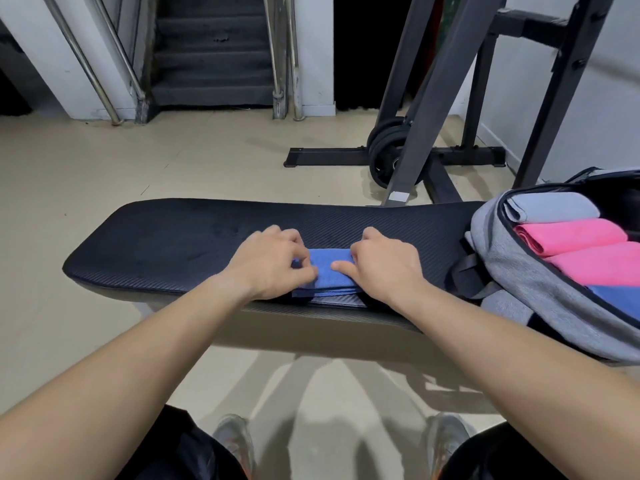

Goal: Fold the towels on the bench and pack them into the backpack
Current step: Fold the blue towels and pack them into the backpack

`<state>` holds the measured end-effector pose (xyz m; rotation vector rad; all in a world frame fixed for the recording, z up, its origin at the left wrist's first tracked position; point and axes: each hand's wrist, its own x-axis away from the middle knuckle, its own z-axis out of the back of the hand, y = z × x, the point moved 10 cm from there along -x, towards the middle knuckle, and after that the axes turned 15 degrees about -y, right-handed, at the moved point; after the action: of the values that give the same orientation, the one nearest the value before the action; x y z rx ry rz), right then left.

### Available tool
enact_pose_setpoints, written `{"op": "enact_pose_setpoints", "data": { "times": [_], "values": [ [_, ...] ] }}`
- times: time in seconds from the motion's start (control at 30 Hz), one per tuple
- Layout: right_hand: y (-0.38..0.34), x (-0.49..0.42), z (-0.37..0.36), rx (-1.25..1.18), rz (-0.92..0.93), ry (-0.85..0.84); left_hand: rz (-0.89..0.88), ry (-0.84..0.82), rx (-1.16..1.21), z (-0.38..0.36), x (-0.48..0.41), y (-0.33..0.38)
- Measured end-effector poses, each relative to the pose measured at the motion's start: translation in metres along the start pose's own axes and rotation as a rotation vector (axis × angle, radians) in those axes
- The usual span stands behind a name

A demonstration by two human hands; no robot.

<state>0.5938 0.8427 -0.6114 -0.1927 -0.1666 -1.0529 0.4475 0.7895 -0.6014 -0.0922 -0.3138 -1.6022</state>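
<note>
A small folded blue towel (327,274) lies near the front edge of the black padded bench (180,244). My left hand (270,263) grips the towel's left end with curled fingers and thumb. My right hand (384,265) holds its right end, thumb lying on top. An open grey backpack (516,271) lies on the bench's right end. Inside it sit a folded grey towel (554,206), two folded pink towels (571,237) and a blue towel (616,295) at the near side.
A black steel rack (450,98) with weight plates (388,150) stands behind the bench at the right. Stairs with metal rails (214,53) rise at the back. My shoes (235,441) stand on the beige floor under the bench's front edge.
</note>
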Motion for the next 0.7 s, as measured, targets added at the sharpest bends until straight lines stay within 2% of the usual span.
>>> {"op": "enact_pose_setpoints", "data": {
  "times": [0.1, 0.17, 0.27, 0.37, 0.47, 0.53, 0.7],
  "values": [
    [0.003, -0.005, 0.001, -0.009, -0.054, 0.008, 0.232, 0.162, 0.076, 0.011, -0.006, -0.005],
    [0.006, -0.01, 0.0, -0.009, -0.083, -0.001, 0.297, 0.227, 0.146, 0.006, -0.014, -0.002],
    [0.011, -0.015, -0.004, -0.09, -0.083, -0.019, 0.275, 0.184, 0.132, -0.018, -0.03, 0.003],
    [0.006, -0.024, -0.019, -0.224, 0.064, -0.15, 0.251, 0.14, 0.088, -0.04, -0.037, 0.0],
    [-0.014, -0.027, -0.016, -0.238, 0.196, -0.105, 0.243, 0.144, 0.062, -0.044, -0.04, 0.0],
    [-0.019, -0.028, -0.017, -0.221, 0.185, -0.072, 0.25, 0.124, 0.057, -0.045, -0.043, 0.0],
    [-0.004, -0.033, -0.041, -0.08, 0.129, -0.113, 0.249, 0.054, 0.13, -0.054, -0.047, -0.006]
  ]
}}
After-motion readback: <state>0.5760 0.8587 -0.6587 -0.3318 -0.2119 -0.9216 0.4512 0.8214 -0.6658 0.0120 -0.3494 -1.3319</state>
